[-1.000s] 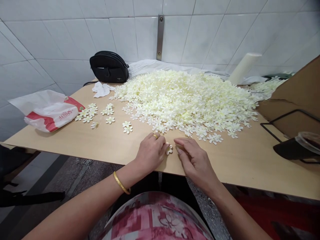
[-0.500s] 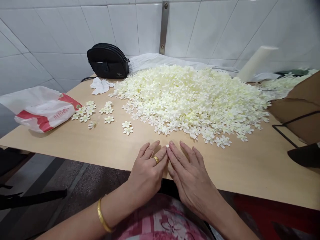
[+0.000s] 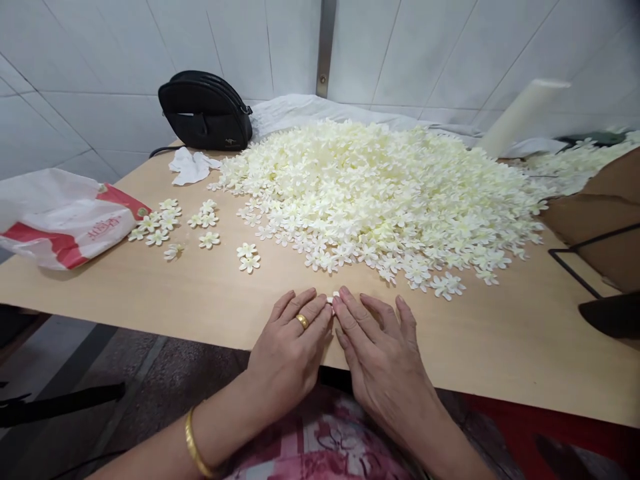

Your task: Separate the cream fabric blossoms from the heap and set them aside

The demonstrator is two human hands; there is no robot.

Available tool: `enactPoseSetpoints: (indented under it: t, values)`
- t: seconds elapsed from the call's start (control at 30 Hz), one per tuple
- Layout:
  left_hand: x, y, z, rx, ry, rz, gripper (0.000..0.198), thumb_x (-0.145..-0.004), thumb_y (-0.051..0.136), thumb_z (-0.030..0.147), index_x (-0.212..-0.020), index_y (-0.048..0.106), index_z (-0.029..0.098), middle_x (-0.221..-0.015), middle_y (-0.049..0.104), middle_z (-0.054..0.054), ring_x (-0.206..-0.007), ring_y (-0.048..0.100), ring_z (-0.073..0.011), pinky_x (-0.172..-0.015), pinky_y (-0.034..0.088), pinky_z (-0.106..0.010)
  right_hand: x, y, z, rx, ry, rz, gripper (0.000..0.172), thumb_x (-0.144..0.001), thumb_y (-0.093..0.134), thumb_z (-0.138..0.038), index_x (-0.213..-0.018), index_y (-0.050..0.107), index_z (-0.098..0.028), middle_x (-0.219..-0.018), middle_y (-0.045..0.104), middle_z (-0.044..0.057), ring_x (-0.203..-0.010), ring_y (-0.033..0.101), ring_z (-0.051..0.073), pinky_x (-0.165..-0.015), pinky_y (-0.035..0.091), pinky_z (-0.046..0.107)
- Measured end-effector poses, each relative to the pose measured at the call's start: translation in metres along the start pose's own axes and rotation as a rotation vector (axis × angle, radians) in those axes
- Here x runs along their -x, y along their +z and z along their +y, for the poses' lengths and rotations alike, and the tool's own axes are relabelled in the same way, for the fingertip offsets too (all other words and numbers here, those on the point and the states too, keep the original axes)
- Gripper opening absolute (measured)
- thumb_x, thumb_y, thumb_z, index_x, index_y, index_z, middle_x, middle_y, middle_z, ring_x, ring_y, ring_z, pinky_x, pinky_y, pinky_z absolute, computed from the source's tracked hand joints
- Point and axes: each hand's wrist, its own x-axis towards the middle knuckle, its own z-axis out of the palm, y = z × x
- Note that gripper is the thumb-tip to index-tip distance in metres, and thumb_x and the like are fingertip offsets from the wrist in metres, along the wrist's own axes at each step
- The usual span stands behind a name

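Observation:
My left hand point(image 3: 290, 343) and my right hand point(image 3: 383, 347) meet at the fingertips over the near part of the table. Pinched between their index fingers is a small white artificial flower point(image 3: 332, 297), mostly covered by the fingers. A gold ring and a gold bangle are on the left hand and wrist. Just beyond the fingers spreads a big heap of pale yellow-white artificial flowers point(image 3: 370, 193). To the left of it lie two overlapping flowers point(image 3: 249, 258) and a looser group of flowers point(image 3: 160, 223).
A white and red plastic bag point(image 3: 65, 220) lies at the left. Behind are a crumpled tissue point(image 3: 191, 167) and a black pouch point(image 3: 205, 113). At the right stand a cardboard box point(image 3: 600, 213), a black metal frame point(image 3: 575, 270) and a leaning white roll point(image 3: 523, 117).
More of the white flower shows between my fingertips. The view has tilted and shifted slightly; both hands stay together, with the right fingers a little more bent.

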Motion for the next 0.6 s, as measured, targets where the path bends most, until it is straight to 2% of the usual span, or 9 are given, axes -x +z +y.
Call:
enactPoseSetpoints:
  t: [0.1,0.27,0.4,0.6]
  values:
    - [-0.003,-0.002,0.003,0.061,-0.054,0.055,0.034,-0.078,0.041,0.011,-0.111,0.048,0.008,-0.113,0.054,-0.014,-0.11,0.043,-0.0208,-0.094,0.037,-0.039,0.0,-0.001,0.01,-0.046,-0.044,-0.025,0.039,-0.081,0.038,-0.015,-0.119,0.046,-0.022,-0.123,0.049,0.0,-0.107,0.038,0.027,-0.093,0.023,0.053]
    - [-0.004,0.001,0.01,0.03,0.062,0.025,0.046,-0.075,0.039,0.004,-0.121,0.039,0.007,-0.122,0.047,-0.015,-0.121,0.032,-0.0221,-0.098,0.032,-0.042,0.005,0.001,0.017,-0.097,-0.085,-0.037,0.046,-0.081,0.035,-0.011,-0.127,0.034,-0.013,-0.129,0.042,0.007,-0.118,0.03,0.025,-0.095,0.028,0.046]
    - [-0.001,0.007,0.014,-0.06,0.053,-0.05,0.044,-0.073,0.042,0.007,-0.117,0.045,0.009,-0.122,0.049,-0.011,-0.122,0.028,-0.0294,-0.096,0.031,-0.05,0.008,0.004,0.015,-0.043,-0.066,0.001,0.046,-0.078,0.035,-0.01,-0.124,0.039,-0.009,-0.131,0.039,0.01,-0.119,0.029,0.026,-0.095,0.028,0.047]
    - [-0.002,0.006,0.014,-0.103,0.039,-0.108,0.045,-0.075,0.04,0.01,-0.12,0.045,0.014,-0.126,0.047,-0.006,-0.122,0.026,-0.031,-0.096,0.028,-0.051,0.009,0.003,0.014,0.025,-0.035,0.0,0.046,-0.073,0.038,-0.007,-0.118,0.047,-0.012,-0.125,0.046,0.009,-0.114,0.035,0.029,-0.094,0.024,0.051]
